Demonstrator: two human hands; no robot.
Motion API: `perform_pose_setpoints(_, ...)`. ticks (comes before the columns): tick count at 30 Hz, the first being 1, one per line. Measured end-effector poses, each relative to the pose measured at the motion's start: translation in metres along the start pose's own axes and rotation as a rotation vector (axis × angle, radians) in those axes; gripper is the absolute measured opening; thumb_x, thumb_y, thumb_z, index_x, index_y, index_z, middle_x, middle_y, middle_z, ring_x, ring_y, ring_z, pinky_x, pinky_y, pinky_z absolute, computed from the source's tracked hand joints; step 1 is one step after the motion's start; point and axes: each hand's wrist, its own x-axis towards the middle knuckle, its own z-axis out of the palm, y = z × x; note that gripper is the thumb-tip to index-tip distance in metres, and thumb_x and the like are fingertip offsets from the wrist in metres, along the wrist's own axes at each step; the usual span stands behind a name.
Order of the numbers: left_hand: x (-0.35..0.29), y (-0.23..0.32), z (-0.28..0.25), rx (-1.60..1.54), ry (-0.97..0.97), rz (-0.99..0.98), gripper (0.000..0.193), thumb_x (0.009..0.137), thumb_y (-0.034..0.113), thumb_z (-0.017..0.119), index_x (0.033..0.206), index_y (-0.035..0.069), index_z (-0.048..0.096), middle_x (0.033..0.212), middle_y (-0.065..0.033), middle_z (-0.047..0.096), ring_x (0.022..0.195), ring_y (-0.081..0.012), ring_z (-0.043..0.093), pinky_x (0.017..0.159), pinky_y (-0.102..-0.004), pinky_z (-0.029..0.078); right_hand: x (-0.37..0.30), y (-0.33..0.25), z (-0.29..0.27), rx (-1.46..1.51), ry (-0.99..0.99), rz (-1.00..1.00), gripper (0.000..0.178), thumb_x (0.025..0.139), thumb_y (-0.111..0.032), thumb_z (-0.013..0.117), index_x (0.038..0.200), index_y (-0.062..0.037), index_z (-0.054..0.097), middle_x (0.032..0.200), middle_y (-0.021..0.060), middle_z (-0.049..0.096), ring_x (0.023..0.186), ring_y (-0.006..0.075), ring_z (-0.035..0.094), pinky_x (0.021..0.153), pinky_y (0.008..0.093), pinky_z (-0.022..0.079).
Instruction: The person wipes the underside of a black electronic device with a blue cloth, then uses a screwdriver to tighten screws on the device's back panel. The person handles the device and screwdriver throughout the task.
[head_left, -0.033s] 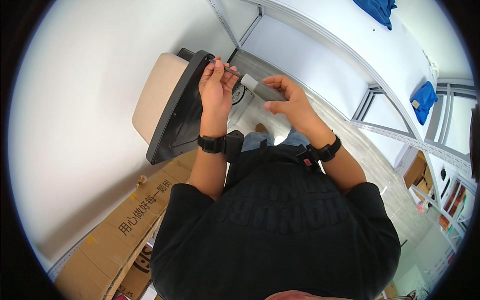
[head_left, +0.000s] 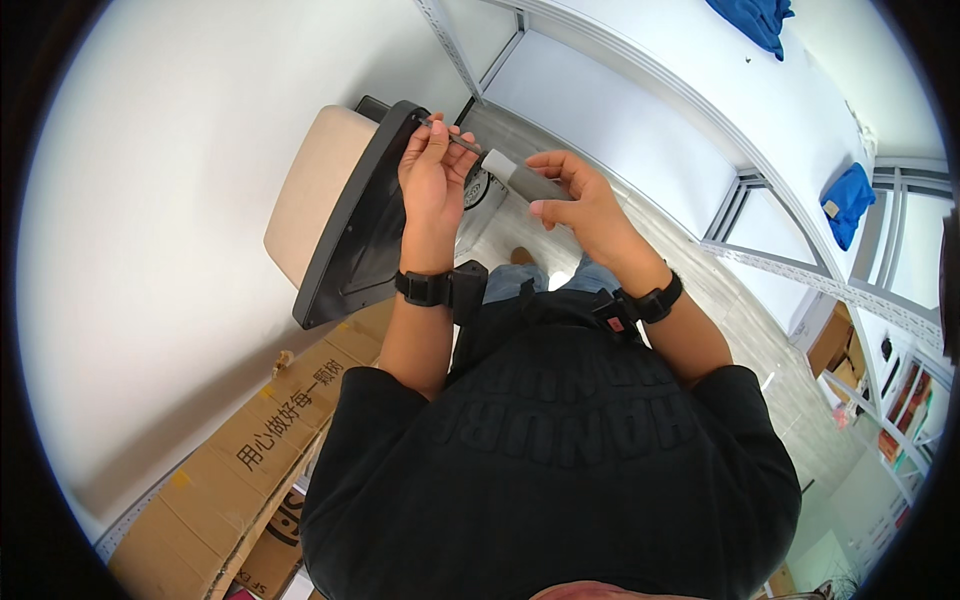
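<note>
My right hand (head_left: 592, 212) is wrapped round a grey cordless screwdriver (head_left: 522, 178) with a lighter collar. A long thin bit (head_left: 463, 143) runs from it toward the upper left. The fingers of my left hand (head_left: 428, 178) close lightly about that bit, thumb on top. Its tip meets the upper corner of a black panel (head_left: 365, 225), near a small hole. That panel backs a beige padded piece (head_left: 318, 190), tilted up against the wall at my left. Whether a screw sits at the tip is too small to tell.
Below the padded piece lies a long brown cardboard box (head_left: 250, 440), with another carton beneath. White-panelled metal shelving (head_left: 620, 110) stands ahead and to the right, with a blue cloth bag (head_left: 848, 205) on it. Grey flooring shows past my shoes.
</note>
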Motion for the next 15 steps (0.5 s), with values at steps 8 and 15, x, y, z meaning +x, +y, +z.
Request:
perform_pose_setpoints(8, -0.0022, 0.0016, -0.0002, 0.004, -0.029, -0.010, 0.022, 0.094, 0.014, 0.055, 0.113, 0.003, 0.053, 0.087, -0.0063, 0.061, 0.078, -0.0182, 0.065, 0.067, -0.0300, 0.057, -0.0011, 0.0002, -0.0009, 0.038, -0.049, 0.000, 0.043, 0.075, 0.004, 0.063, 0.116, -0.0027, 0.053, 0.106, 0.0079, 0.055, 0.089, 0.0131, 0.056, 0.061, 0.0239, 0.046)
perform_pose_setpoints(15, -0.0052, 0.0012, 0.0004, 0.015, -0.073, -0.005, 0.025, 0.097, 0.016, 0.047, 0.118, 0.003, 0.050, 0.093, -0.0085, 0.062, 0.084, -0.0216, 0.066, 0.070, -0.0322, 0.057, -0.0060, -0.0005, -0.0096, 0.127, -0.044, 0.015, 0.041, 0.076, 0.003, 0.062, 0.115, -0.0032, 0.053, 0.107, 0.0076, 0.055, 0.092, 0.0140, 0.058, 0.059, 0.0235, 0.044)
